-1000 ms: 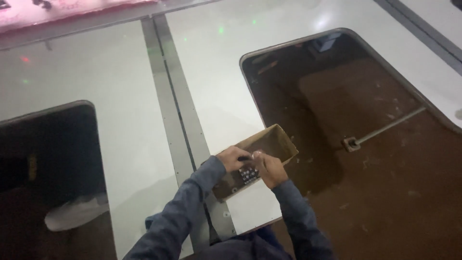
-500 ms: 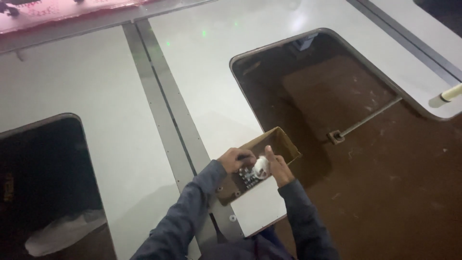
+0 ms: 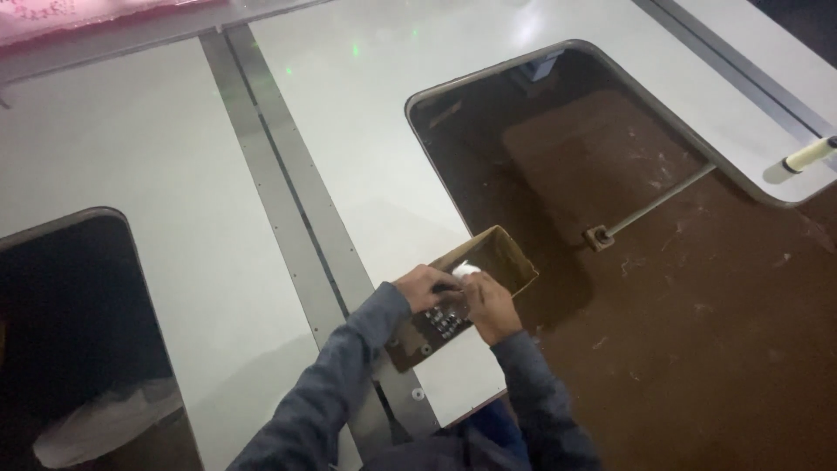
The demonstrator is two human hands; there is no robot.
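Open brown cardboard box (image 3: 488, 262) sits at the near edge of the pale grey surface (image 3: 174, 192), just left of a big rounded cut-out (image 3: 558, 148) that shows brown floor (image 3: 715, 349) below. Box is long and narrow, lying on a diagonal, far end pointing up-right. The near end holds a dark tray of small parts (image 3: 443, 321), rows of little light dots, too small to identify. A small white piece (image 3: 466, 269) shows inside the box just past the hands.

Left hand (image 3: 425, 286) is over the box's left wall, fingers curled down onto the rim and tray. Right hand (image 3: 493, 305) is on the right side of the box, fingers bent in toward the tray and white piece. Cannot tell if either hand truly grips anything; fingertips hidden. Both arms in grey-blue sleeves (image 3: 349, 375).

A grey metal strip (image 3: 279, 183) with screws runs from far left to near, passing under the box's near end. Second dark cut-out (image 3: 61, 305) at left, with a pale bag-like thing (image 3: 105, 419) inside it. Thin rod with a small bracket (image 3: 602, 235) lies on the floor under the right cut-out. Cream cylinder handle (image 3: 806, 155) at far right edge. Pink patterned band (image 3: 78, 13) at far left top.

Wide open surface left and far of the box; drop-off immediately right.
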